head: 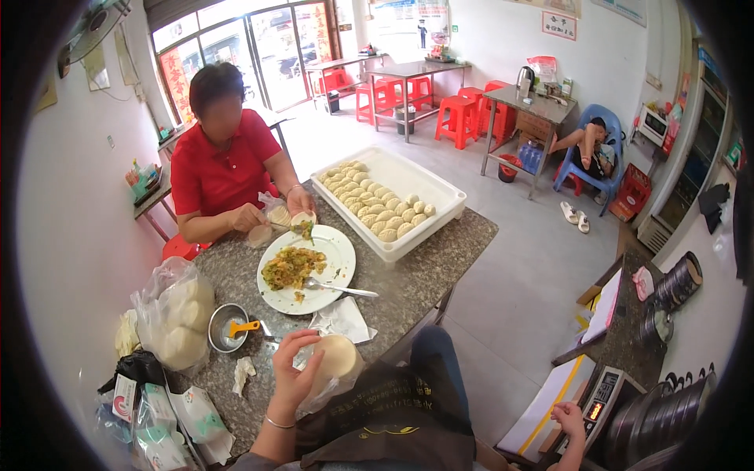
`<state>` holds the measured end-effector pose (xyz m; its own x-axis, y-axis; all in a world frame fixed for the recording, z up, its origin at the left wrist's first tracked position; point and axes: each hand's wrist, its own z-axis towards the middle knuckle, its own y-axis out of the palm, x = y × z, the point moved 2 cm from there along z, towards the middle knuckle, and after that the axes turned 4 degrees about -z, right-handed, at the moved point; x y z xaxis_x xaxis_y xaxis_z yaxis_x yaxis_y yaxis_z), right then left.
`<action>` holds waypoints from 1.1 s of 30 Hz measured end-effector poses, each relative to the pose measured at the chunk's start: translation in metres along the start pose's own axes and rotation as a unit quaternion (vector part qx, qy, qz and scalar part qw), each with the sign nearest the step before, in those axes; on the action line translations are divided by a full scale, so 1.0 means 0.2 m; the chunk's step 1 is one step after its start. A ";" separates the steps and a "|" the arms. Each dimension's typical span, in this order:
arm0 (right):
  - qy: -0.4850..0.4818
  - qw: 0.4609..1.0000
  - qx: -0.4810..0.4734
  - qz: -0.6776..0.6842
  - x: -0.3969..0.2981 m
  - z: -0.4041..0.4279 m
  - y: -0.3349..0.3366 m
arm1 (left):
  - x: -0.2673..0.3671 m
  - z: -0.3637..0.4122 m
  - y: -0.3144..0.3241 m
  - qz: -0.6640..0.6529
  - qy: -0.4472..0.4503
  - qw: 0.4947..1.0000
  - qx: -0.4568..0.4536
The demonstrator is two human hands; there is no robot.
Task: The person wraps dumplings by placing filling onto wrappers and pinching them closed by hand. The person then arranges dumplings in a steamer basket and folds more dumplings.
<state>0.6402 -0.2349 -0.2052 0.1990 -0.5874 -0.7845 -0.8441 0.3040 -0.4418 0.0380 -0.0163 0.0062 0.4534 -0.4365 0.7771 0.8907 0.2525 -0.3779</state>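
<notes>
My left hand (301, 360) has its fingers apart, with fingertips at the left edge of a stack of round dough wrappers (338, 355) in a clear plastic bag. Far to the lower right, what appears to be my right hand (569, 418) is raised beside a digital scale (602, 400), fingers loosely bent, nothing visible in it. On the granite-patterned table (406, 300), a white plate (337, 252) holds chopped filling (291, 268) and a metal spoon (341, 287). Across the table, a person in red holds a wrapper (303, 219) with filling on it. Pleated dumplings (371, 200) lie in rows in a white tray (389, 254).
A metal bowl (215, 335) with an orange-handled tool (244, 327), bagged dough rounds (182, 321) and tissue packs (203, 415) stand at left. Crumpled paper (344, 321) lies beside the plate. Dark steamers (654, 421) line the right. Another person sits in a blue chair (609, 126).
</notes>
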 end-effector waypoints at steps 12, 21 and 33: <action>-0.053 0.990 -0.116 -0.055 -0.05 -0.07 0.22 | 0.46 0.04 0.61 -0.205 0.067 0.971 -0.099; -0.100 0.990 -0.102 -0.003 -0.35 -0.11 0.29 | 0.57 -0.02 1.42 -0.329 -0.032 0.895 -0.300; -0.066 0.994 -0.078 0.039 -0.32 -0.10 0.27 | 0.21 0.77 2.35 -0.153 0.004 0.959 -0.237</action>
<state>0.5722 -0.1968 -0.1698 0.1844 -0.4601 -0.8685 -0.9242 0.2194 -0.3125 0.4713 0.2175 -0.0607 0.1661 -0.4346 0.8852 0.8956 -0.3092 -0.3199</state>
